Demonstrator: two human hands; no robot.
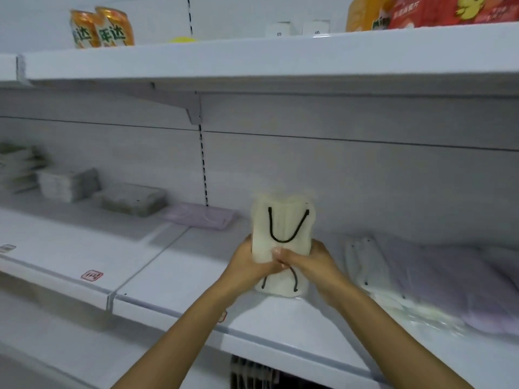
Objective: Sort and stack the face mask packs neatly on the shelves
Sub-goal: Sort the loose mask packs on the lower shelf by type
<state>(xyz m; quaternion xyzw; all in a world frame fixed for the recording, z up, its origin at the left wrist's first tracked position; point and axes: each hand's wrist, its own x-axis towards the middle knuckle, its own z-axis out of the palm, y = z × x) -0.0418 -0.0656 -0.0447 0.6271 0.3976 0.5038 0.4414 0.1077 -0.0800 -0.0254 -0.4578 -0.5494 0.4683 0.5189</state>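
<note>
Left hand (247, 262): grips white mask pack (282, 234), frame centre.
Right hand (306, 262): grips the same pack.
Pack: upright above shelf (174, 276).

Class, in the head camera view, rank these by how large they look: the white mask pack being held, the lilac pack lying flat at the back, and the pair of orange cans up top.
1. white mask pack, nearest the camera, so its lead is unsure.
2. lilac pack and orange cans: look alike, not ranked.

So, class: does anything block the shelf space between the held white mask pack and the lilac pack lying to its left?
Nothing visible does. Both hands hold the white mask pack upright; the shelf toward the lilac pack looks bare.
</note>
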